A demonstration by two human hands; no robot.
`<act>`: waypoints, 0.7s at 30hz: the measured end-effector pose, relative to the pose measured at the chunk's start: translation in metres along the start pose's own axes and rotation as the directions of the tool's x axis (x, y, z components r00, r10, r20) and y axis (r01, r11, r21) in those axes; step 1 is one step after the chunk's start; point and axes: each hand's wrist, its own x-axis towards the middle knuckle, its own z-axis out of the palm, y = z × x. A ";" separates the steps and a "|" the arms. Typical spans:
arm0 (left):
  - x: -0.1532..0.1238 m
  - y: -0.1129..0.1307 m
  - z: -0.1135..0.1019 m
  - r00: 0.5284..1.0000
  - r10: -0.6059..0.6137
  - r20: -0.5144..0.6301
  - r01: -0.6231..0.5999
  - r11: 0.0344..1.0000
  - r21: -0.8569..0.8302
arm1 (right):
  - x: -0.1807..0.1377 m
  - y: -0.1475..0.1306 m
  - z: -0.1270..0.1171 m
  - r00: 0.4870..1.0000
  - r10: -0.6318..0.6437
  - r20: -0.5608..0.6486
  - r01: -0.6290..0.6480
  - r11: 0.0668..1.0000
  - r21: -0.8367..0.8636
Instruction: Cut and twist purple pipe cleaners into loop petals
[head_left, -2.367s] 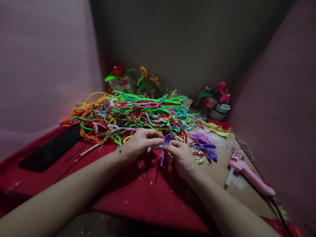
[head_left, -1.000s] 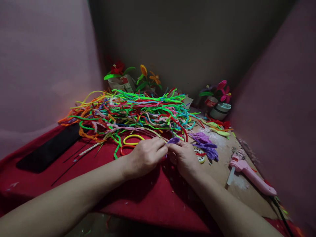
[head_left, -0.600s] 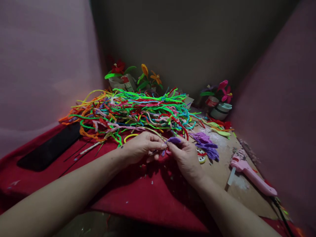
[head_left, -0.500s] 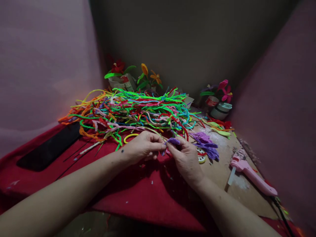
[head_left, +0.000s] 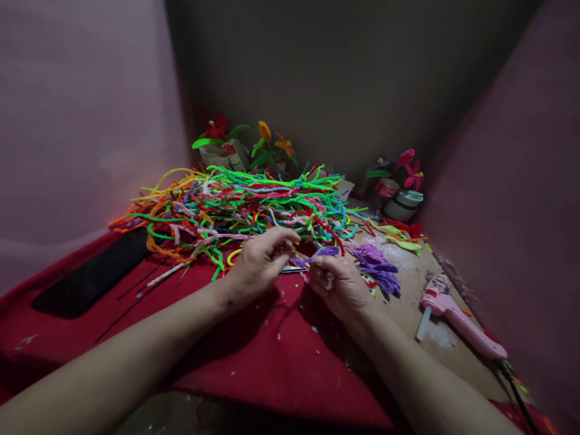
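Observation:
My right hand point(head_left: 339, 285) pinches a purple pipe cleaner point(head_left: 327, 251), bent into a petal-like loop, between thumb and fingers. The thin tail of that pipe cleaner runs left to my left hand point(head_left: 258, 261), whose curled fingers close at its end; the exact fingertip contact is partly hidden. Below and between the hands, the metal blades of a pair of scissors point(head_left: 293, 269) lie on the red cloth, a yellow handle showing behind my left hand. Just right of my right hand lie finished-looking purple petals point(head_left: 383, 275), lighter and darker, on a brown board.
A big heap of colourful pipe cleaners point(head_left: 254, 202) spreads behind my hands. A pink glue gun point(head_left: 460, 317) rests on the board point(head_left: 389, 326) at right. On the left is a black flat object point(head_left: 90, 275). Pipe-cleaner flowers point(head_left: 276, 145) and a jar point(head_left: 405, 204) stand at the back.
My hands have moved slightly apart, and the left hand has turned and risen a little. The purple loop now shows more above my right hand, and the scissor blades have come into sight.

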 end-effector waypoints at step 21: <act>-0.014 0.001 0.013 0.906 0.184 0.381 -0.416 0.551 0.723 | 0.001 0.013 0.001 0.933 -0.322 -0.163 0.209 0.850 -0.484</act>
